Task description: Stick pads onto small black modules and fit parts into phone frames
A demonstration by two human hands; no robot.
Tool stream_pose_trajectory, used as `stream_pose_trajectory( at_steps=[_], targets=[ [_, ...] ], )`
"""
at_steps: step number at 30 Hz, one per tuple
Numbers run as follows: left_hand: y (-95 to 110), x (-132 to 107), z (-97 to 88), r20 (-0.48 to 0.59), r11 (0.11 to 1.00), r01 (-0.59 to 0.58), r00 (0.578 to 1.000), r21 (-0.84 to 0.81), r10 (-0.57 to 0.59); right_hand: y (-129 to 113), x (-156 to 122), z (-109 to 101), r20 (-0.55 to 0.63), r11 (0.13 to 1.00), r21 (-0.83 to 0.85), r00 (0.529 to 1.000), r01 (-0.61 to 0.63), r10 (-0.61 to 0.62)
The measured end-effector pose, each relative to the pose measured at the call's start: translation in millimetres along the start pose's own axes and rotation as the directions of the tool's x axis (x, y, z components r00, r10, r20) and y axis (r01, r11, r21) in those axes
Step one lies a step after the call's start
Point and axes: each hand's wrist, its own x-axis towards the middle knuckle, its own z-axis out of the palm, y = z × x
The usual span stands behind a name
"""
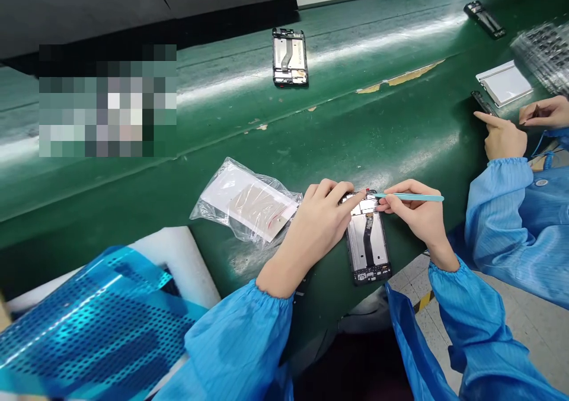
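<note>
Because both hands meet on it, I keep my view on the phone frame. It lies flat on the green table, just beyond the wrists, its long axis running away from me with a slight tilt. A flex cable runs down its middle, and a tiny red speck sits at its far end.

That far end is where the hands converge. The left hand comes in from the near left, its index fingertip pressing on the frame, with the other fingers curled and no clear grip. The right hand sits on the opposite side, its fingers pinched narrowly on a teal tool. The tool lies crosswise to the long axis, its tip reaching in beside the left fingertip. The left hand is the one I can see touching the frame.

Just left of the hands lies a clear bag holding white and tan sheets. Nearer me, blue perforated film rests on white foam. Farther up the table lies a second phone frame. To the right, a co-worker's hand points toward a white card.
</note>
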Motion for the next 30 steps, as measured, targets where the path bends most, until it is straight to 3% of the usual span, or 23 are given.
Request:
stream_pose_trajectory(
  at_steps=[16, 30],
  targets=[
    [-0.9, 0.4, 1.2, -0.039, 1.000, -0.022, 0.999, 0.004, 0.022, 3.3, -2.8, 0.1, 0.019, 0.986, -0.156, 0.998, 0.061, -0.059],
    [-1.3, -0.6, 0.7, -0.021, 1.000, -0.010, 1.000, -0.021, 0.009, -7.0, -6.0, 2.0, 0.090, 0.900, -0.364, 0.971, 0.240, -0.222]
  ],
)
